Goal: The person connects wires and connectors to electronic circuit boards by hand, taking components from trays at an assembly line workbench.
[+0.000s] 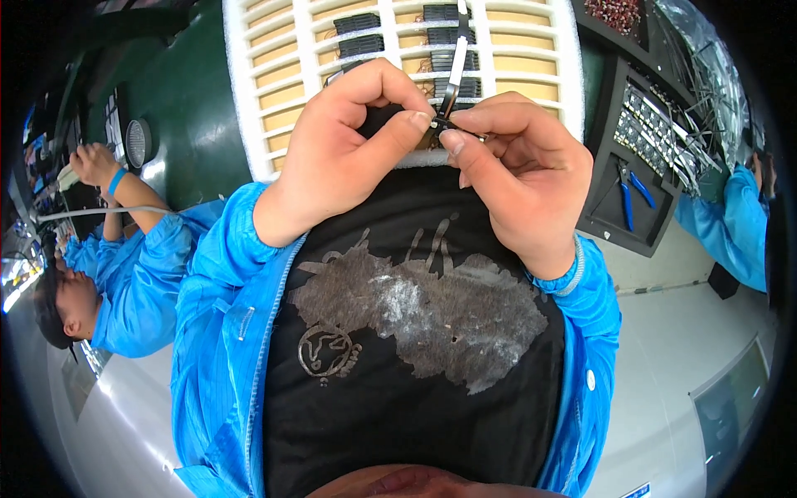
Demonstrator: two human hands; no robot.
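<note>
- Small dark part (437,124): pinched between the fingertips of both hands, held up close to the chest, in front of the near edge of the white tray. Too small and too covered to tell its shape or which way it faces.
- Thin metal strip (454,70): rises from the pinch point; long axis nearly upright in the picture, leaning slightly right at the top, its far end pointing away from the person over the tray. Pale, glossy, narrow; whether it is joined to the dark part cannot be told.
- Left hand (336,149): thumb and forefinger closed narrowly on the dark part from the left; the other fingers curled in.
- Right hand (519,178): thumb and forefinger closed narrowly on the same part from the right, tips almost meeting those of the left hand.
- White tray (249,100): slotted foam, rows of long tan compartments; several near the middle hold black ribbed pieces (359,33).
- Green work surface (191,124): under and left of the tray.
- Black tray (610,224): to the right, with blue-handled pliers (635,195) lying in it.
- Blue jacket sleeves and black printed shirt: the person's own, filling the lower centre.
- Co-worker in blue (124,282): at the left, hand raised to the bench.
- Another blue sleeve (735,224): at the far right.
</note>
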